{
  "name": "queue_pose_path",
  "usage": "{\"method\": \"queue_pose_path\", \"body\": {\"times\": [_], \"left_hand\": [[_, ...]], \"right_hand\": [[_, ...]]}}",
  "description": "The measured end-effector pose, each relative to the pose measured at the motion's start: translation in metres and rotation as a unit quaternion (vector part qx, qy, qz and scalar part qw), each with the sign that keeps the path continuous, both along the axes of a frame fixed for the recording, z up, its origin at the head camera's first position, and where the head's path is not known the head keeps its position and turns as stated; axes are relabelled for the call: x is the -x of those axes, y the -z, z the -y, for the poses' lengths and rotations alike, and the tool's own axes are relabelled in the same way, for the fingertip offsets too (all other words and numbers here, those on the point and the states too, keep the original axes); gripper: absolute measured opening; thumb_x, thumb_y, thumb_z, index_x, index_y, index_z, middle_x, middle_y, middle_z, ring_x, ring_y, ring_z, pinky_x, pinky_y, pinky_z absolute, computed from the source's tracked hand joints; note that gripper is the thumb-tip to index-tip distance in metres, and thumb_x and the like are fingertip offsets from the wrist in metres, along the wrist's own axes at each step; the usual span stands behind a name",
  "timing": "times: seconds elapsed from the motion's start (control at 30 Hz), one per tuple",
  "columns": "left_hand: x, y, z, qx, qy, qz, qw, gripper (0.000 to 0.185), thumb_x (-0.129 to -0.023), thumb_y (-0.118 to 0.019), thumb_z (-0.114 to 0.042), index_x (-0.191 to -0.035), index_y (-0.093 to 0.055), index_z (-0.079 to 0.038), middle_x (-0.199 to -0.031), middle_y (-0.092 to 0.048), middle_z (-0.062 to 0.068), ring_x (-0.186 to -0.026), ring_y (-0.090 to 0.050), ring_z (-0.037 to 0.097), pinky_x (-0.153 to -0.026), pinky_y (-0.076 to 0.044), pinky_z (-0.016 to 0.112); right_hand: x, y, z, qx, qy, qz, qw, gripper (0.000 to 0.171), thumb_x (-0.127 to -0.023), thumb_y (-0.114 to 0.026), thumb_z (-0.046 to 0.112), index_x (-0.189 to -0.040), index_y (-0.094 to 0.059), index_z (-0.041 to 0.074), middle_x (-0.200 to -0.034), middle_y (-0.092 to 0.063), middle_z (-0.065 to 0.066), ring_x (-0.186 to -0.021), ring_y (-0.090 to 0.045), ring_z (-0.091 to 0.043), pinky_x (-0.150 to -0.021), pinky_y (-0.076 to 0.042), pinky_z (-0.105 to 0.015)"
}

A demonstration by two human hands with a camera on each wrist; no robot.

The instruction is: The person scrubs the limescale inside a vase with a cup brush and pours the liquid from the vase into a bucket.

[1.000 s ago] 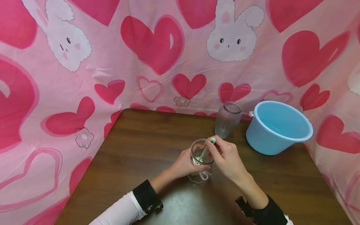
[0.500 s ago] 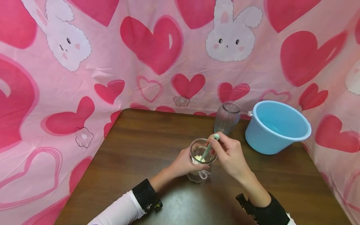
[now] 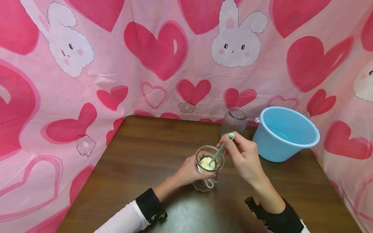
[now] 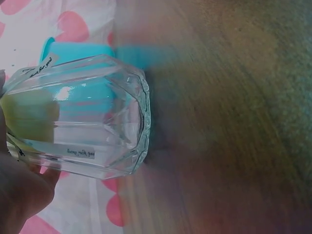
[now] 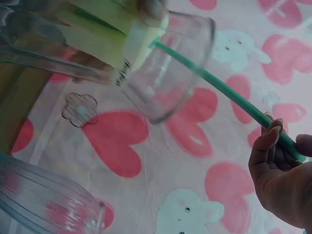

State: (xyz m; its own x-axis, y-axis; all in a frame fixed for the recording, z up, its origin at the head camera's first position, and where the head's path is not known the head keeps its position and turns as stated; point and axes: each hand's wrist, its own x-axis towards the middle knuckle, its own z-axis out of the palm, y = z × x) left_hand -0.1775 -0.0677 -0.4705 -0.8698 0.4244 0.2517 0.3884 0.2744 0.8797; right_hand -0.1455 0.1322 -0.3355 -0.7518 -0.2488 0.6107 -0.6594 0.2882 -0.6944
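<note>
My left hand (image 3: 190,171) grips a clear glass jar (image 4: 97,141) around its upper part. The jar has a faceted base, a smooth round rim and a strip with small dark writing. Inside, close below the mouth, is the pale yellow head of a sponge brush (image 3: 207,163). Its thin green handle (image 5: 224,90) slants out over the rim. The end of that handle is pinched between thumb and fingers of my right hand (image 3: 247,158), to the right of the jar. In the left wrist view the sponge (image 4: 31,114) fills the jar's upper half, and the lower half is see-through.
Behind my right hand stands a second glass vase (image 3: 233,121), ribbed on its side. A light blue bucket (image 3: 279,150) is at the back right of the brown wooden table (image 3: 151,136). A pink cloth (image 3: 169,68) with hearts and rabbits hangs behind.
My right hand has moved up and to the right with the brush handle. The sponge has come higher in the jar and shows more at the mouth. My left hand has kept its grip.
</note>
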Motion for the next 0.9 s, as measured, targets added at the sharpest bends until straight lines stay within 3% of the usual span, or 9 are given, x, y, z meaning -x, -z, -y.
{"method": "queue_pose_path", "body": {"times": [0.13,0.3,0.63,0.9], "left_hand": [[-0.001,0.0,0.001,-0.001,0.0,0.012,0.9999,0.073,-0.075,-0.095,-0.033,-0.137,-0.058,-0.022,-0.122,-0.071,-0.009,-0.112,-0.067,0.011,-0.095,-0.054,0.031],[-0.001,0.003,0.001,0.002,-0.011,0.0,0.9999,0.075,-0.075,-0.095,-0.035,-0.138,-0.057,-0.02,-0.123,-0.071,-0.005,-0.111,-0.067,0.012,-0.095,-0.055,0.033],[0.0,0.001,0.0,-0.004,-0.003,0.001,1.0,0.069,-0.074,-0.095,-0.034,-0.133,-0.06,-0.023,-0.119,-0.071,-0.012,-0.109,-0.067,0.007,-0.094,-0.055,0.032],[0.0,0.002,0.001,0.0,-0.004,0.003,1.0,0.074,-0.075,-0.094,-0.034,-0.138,-0.057,-0.022,-0.122,-0.071,-0.008,-0.11,-0.067,0.008,-0.094,-0.055,0.031]], "right_hand": [[-0.001,0.016,0.008,-0.025,-0.005,0.012,1.0,0.014,-0.103,-0.061,0.002,-0.097,-0.07,0.01,-0.077,-0.068,-0.001,-0.064,-0.059,-0.015,-0.055,-0.05,-0.025],[-0.003,0.037,0.017,-0.051,-0.012,0.034,0.998,0.012,-0.102,-0.064,0.004,-0.098,-0.072,0.012,-0.073,-0.065,-0.002,-0.063,-0.06,-0.013,-0.057,-0.052,-0.026],[-0.007,0.006,0.008,-0.015,0.002,-0.029,0.999,0.016,-0.1,-0.062,-0.003,-0.095,-0.069,0.011,-0.074,-0.062,0.003,-0.057,-0.046,-0.009,-0.049,-0.04,-0.023],[-0.004,0.031,0.015,-0.064,-0.001,0.033,0.997,0.014,-0.103,-0.062,0.005,-0.095,-0.07,0.013,-0.076,-0.065,0.001,-0.067,-0.056,-0.008,-0.059,-0.049,-0.025]]}}
